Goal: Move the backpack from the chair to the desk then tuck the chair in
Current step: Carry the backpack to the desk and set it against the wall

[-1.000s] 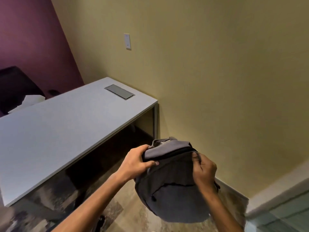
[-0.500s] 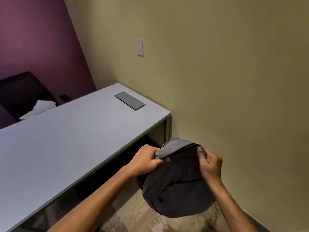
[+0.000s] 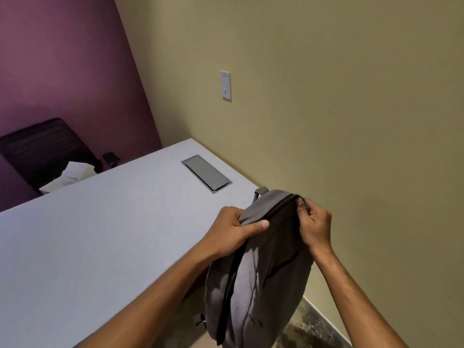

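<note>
- Head view: the backpack (image 3: 261,267) has risen from down by the floor a second ago; its top now stands above the desk (image 3: 100,234) edge, near the right-hand corner, while its body hangs in the air beside that edge, not resting on anything.
- That suggests the carry is nearly done: it needs only to go over and down onto the desk (the chair to be tucked is out of sight).
- Left hand (image 3: 233,229) is closed on the top fabric, thumb over the fold; right hand (image 3: 313,224) pinches the top corner by the zip.
- The backpack is grey, soft, limp and creased, a black zip running along it.
</note>
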